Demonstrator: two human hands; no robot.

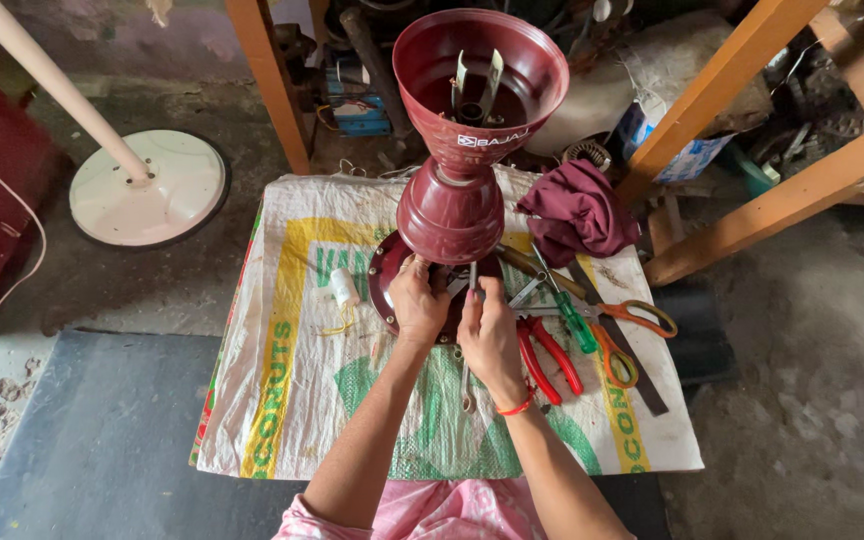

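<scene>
Under the maroon fan motor [450, 215], both hands' fingers [422, 290] pinch a spanner [469, 330]; pliers [549, 355] just beside.

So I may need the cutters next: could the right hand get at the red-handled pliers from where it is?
Probably yes: the red-handled pliers lie uncovered on the sack just beside the right hand, with nothing between them.

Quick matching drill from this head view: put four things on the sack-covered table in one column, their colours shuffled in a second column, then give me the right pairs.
Things:
1. screwdriver
2. pliers
3. scissors
4. cloth

Colours:
A. orange handles
B. maroon
C. green handle
D. red handles

Pairs: 1-C, 2-D, 3-A, 4-B

Both the left hand and the right hand rest at the base of the maroon fan housing, beside these tools.
</scene>
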